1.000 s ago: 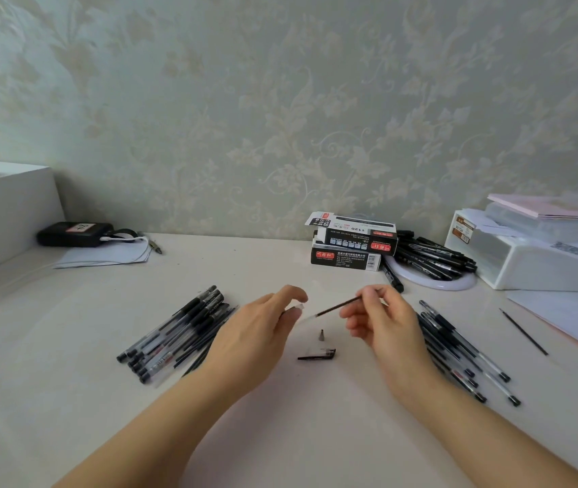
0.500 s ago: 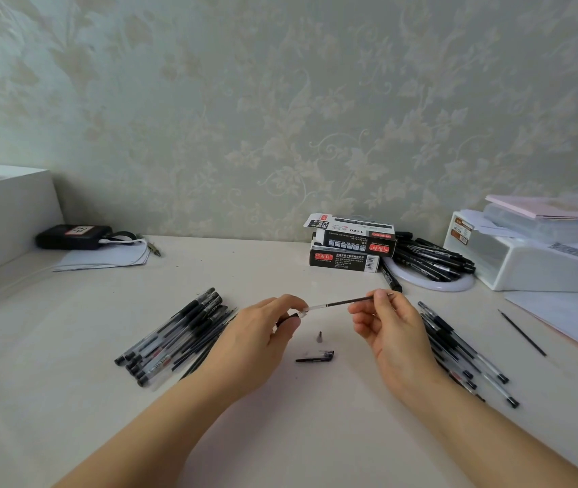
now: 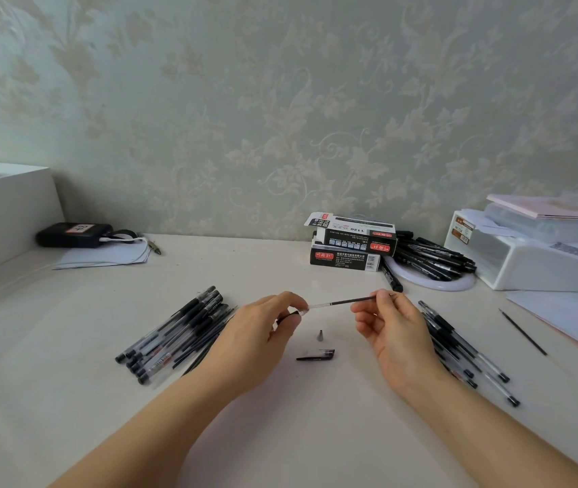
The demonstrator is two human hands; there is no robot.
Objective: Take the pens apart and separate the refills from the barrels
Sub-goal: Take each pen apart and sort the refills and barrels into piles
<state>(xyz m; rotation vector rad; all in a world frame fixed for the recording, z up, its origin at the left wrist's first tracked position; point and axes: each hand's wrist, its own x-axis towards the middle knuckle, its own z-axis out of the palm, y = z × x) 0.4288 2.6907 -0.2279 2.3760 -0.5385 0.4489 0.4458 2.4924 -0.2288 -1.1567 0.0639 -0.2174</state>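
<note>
The cream desk (image 3: pixel 280 434) carries the whole job, with a white storage box (image 3: pixel 527 262) at far right and two stacked pen cartons (image 3: pixel 349 246) against the wall. A heap of black pens (image 3: pixel 433 260) lies on a white ring just right of the cartons. A bundle of clear-bodied pens (image 3: pixel 175 332) lies at near left, and a second row of pens (image 3: pixel 463 350) lies at near right, partly under the right wrist. One loose refill (image 3: pixel 522 332) rests alone further right, beside papers.

Left hand (image 3: pixel 263 343): fingers curled round the clear barrel (image 3: pixel 289 315), thumb and forefinger pinching its open end. Right hand (image 3: pixel 396 332): thumb and forefinger pinching the far end of the refill in hand (image 3: pixel 342 302), other fingers loosely curled.

That refill sits between the two hands above the desk, its long axis running left to right and rising slightly to the right. Its left end is at the barrel mouth; whether it is fully clear cannot be told. Judgement: the right hand must draw along this axis to the right.

A black cap (image 3: pixel 317 355) and a small metal tip cone (image 3: pixel 320 335) lie on the desk below the refill, apart from each other
</note>
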